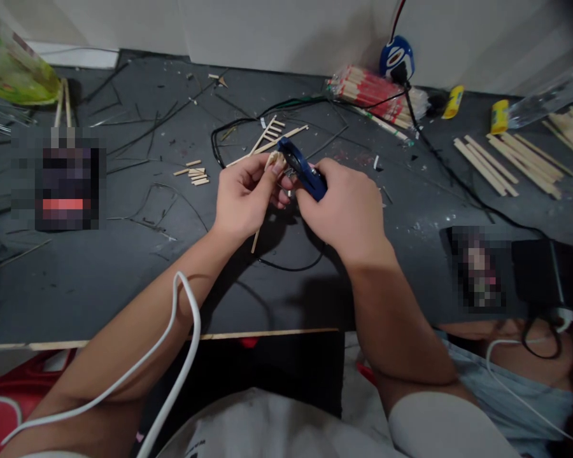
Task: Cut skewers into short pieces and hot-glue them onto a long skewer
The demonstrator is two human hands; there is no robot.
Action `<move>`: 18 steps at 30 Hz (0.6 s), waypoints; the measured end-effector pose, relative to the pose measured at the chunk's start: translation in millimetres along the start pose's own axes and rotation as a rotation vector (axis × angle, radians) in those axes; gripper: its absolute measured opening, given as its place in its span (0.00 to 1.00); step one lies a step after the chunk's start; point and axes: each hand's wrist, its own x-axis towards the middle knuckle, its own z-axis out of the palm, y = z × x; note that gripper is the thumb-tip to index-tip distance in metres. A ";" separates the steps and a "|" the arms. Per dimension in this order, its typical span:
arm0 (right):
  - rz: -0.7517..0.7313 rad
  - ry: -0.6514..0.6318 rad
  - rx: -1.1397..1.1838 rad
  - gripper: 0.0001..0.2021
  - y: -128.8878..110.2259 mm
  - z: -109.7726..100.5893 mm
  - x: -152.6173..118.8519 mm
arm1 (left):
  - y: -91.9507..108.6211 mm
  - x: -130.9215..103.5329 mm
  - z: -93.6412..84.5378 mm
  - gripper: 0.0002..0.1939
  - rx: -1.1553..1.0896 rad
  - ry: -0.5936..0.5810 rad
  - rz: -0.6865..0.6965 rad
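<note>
My left hand pinches a small pale wooden piece between thumb and fingers, above the middle of the table. My right hand is wrapped round a blue-handled hand tool, which looks like pliers. Its far end meets or nearly meets the wooden piece; the fingers hide the exact contact. A thin wooden stick shows below my left hand. Just beyond the hands lies a ladder-like frame of thin sticks. Several short cut sticks lie to the left.
A packet of wooden sticks in red-printed wrap lies at the back. Bundled sticks are on the right, near a phone and a black adapter. Another phone lies left. Black cable and dark wire bits cross the table. A white cable hangs over my left forearm.
</note>
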 end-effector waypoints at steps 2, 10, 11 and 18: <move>0.005 -0.002 -0.008 0.18 0.5 -0.7 0.1 | 0.7 -0.9 1.3 0.23 -0.009 -0.010 -0.003; -0.005 -0.030 0.030 0.19 -1.0 0.8 -1.0 | 2.1 -3.0 3.3 0.24 0.034 0.001 0.033; -0.009 -0.030 0.034 0.19 -1.2 1.2 -1.2 | 2.1 -3.1 3.5 0.23 0.028 0.004 0.035; -0.005 -0.038 -0.002 0.20 -0.9 0.5 -0.4 | 1.6 -3.8 4.1 0.19 -0.092 0.058 -0.016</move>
